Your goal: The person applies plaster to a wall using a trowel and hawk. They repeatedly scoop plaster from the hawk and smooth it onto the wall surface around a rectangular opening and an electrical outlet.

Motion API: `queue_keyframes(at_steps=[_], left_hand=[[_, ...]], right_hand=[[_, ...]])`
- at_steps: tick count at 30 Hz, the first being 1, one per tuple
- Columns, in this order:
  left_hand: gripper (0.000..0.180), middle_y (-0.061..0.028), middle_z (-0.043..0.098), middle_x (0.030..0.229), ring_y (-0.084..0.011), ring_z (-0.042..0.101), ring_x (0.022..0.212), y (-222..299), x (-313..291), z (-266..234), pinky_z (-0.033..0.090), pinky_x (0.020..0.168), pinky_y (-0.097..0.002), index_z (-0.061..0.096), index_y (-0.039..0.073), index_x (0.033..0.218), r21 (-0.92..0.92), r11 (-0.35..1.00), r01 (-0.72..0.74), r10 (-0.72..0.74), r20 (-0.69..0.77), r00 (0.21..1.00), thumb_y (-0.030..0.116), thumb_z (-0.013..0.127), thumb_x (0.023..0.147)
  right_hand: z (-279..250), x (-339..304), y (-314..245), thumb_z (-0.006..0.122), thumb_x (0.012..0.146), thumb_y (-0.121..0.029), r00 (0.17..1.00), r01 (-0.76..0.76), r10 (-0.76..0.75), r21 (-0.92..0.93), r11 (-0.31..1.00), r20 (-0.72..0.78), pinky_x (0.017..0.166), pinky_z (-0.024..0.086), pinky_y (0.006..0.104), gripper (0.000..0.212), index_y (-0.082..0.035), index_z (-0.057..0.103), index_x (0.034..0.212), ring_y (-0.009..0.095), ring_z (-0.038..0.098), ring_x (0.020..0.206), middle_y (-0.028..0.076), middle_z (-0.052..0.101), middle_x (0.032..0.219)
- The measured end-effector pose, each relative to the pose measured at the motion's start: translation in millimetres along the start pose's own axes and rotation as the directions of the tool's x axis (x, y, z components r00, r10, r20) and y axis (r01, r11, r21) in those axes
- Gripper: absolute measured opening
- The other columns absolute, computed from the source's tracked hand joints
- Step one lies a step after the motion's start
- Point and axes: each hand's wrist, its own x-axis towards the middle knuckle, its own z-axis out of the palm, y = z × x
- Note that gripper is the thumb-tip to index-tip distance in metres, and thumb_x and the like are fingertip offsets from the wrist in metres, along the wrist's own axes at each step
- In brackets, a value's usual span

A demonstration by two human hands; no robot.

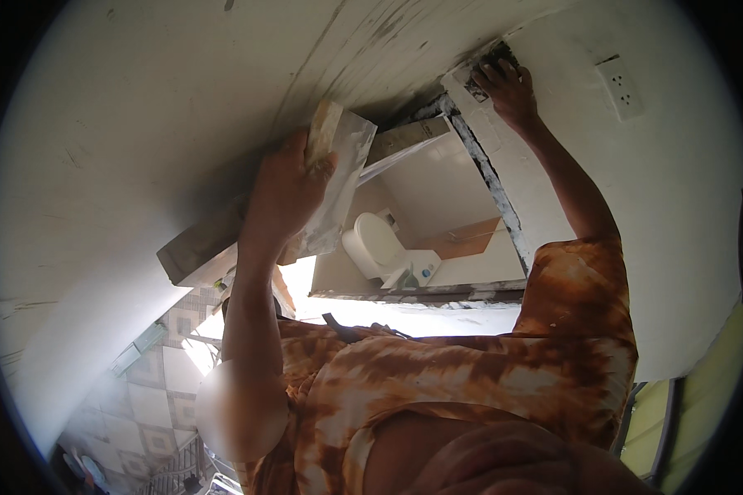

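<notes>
Raised on the left, my left hand (287,191) is closed around a flat board (347,169) with a pale wooden edge and a grey-white smeared face. The board is tilted beside a framed opening. Farther to the right, my right hand (512,95) reaches up to the wall near its upper corner. Its bent fingers press over a dark, roughly rectangular patch (477,89). Whether this is a held piece or part of the wall, I cannot tell. A rough strip with black and white smears (491,177) borders the opening below that hand.
Through the opening a white toilet (378,241) shows. A wall socket (619,87) is at the upper right. Dark streaks mark the pale surface (338,49) above. Left of my forearm, a beam-like ledge (198,247) juts out; patterned tiles (153,396) lie at lower left.
</notes>
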Motion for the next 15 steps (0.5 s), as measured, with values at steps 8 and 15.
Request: queue_keyframes(at_steps=[8, 15], left_hand=[[0.032, -0.0232, 0.066, 0.081, -0.035, 0.063, 0.072, -3.6, 0.6, 1.5, 0.05, 0.072, -0.0422, 0.06, -0.002, 0.11, 0.024, 0.997, -0.069, 0.07, -0.024, 0.997, 0.024, 0.066, 0.092], [0.032, -0.0218, 0.065, 0.078, -0.029, 0.063, 0.068, -6.2, 0.7, 3.6, 0.05, 0.069, -0.0402, 0.061, -0.002, 0.108, 0.033, 0.997, -0.075, 0.077, -0.073, 0.994, 0.026, 0.067, 0.093]], right_hand=[[18.9, 0.3, -1.8, 0.067, 0.08, -0.017, 1.0, -0.021, 0.02, -0.051, 0.999, -0.008, 0.1, 0.039, 0.0578, 0.048, -0.027, 0.062, 0.126, 0.027, 0.049, 0.126, 0.0, 0.056, 0.132], [17.8, 2.1, 2.5, 0.066, 0.08, -0.008, 0.998, -0.035, 0.035, -0.007, 0.999, 0.056, 0.109, 0.031, 0.0613, 0.051, -0.024, 0.063, 0.128, 0.028, 0.046, 0.13, 0.002, 0.054, 0.14]])
